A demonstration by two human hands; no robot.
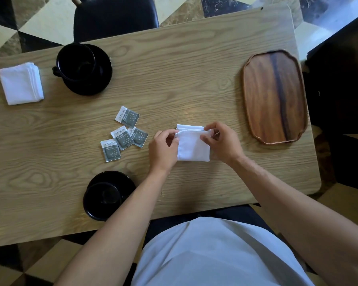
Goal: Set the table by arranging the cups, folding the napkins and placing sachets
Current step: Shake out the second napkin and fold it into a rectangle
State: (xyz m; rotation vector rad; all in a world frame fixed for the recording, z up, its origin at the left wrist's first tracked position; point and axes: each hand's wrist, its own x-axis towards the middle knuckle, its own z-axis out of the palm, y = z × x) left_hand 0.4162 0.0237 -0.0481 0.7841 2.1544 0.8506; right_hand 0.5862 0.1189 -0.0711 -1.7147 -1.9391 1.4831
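A white napkin (192, 146) lies partly folded in the middle of the wooden table (174, 79). My left hand (162, 150) pinches its upper left corner. At the upper right corner, my right hand (222, 143) pinches the top fold. Several grey sachets (123, 134) lie scattered just left of my left hand. A black cup on a black saucer (105, 196) stands at the near edge, partly behind my left forearm. Another black cup on its saucer (84, 69) stands at the far left. A folded white napkin (21, 83) lies left of it.
An oval wooden tray (274, 96) with nothing on it lies at the right end of the table. A black chair (115, 15) stands at the far side. Checkered floor surrounds the table.
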